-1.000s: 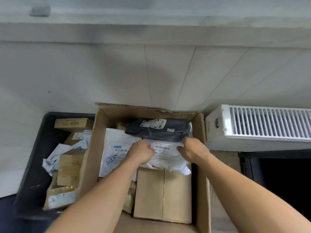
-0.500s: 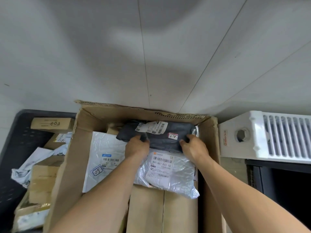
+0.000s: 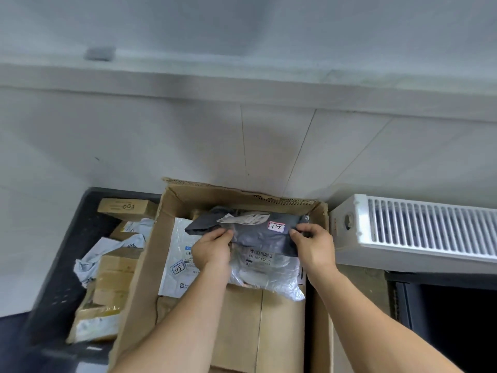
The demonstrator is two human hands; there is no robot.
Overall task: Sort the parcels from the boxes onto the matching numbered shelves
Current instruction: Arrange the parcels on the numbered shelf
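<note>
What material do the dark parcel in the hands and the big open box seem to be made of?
Dark parcel: probably thin plastic film, dark grey, slightly glossy; it creases and sags between both hands. Open box: brown corrugated cardboard, matte; fluting shows along its torn top edge.

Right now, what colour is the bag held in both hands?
Dark grey bag, clearest in the head view.

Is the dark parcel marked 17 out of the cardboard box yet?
Not yet. Both hands, left hand and right hand, grip the dark parcel, inside the cardboard box.
</note>
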